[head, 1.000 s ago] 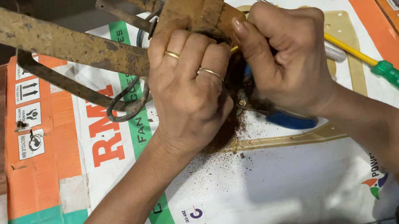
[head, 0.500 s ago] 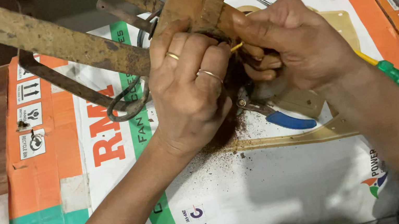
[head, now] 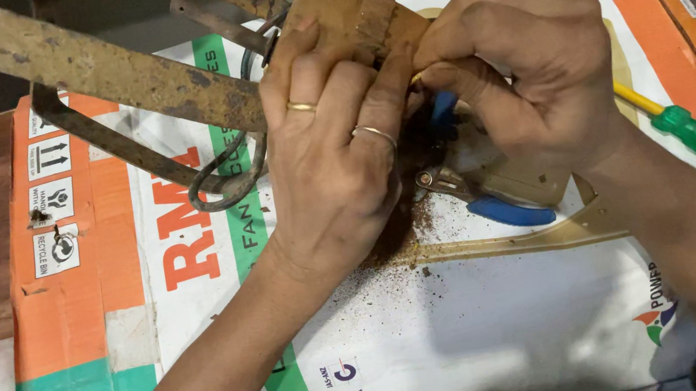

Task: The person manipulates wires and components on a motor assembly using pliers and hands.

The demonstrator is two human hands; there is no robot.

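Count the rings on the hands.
2, both on the left hand that grips the rusty part: a gold ring on one finger, a silver ring on the next. None show on the right hand, though its curled fingers could hide one.

Left hand (head: 336,147): centre of the frame, back facing up, fingers curled forward in a grip, rings on two fingers.
Left forearm: bare, running from the lower left up to the wrist.
Right hand (head: 523,73): upper right of centre, closed into a fist, knuckles raised, fingertips touching the left hand's fingers.
Right forearm: bare, entering from the lower right edge.
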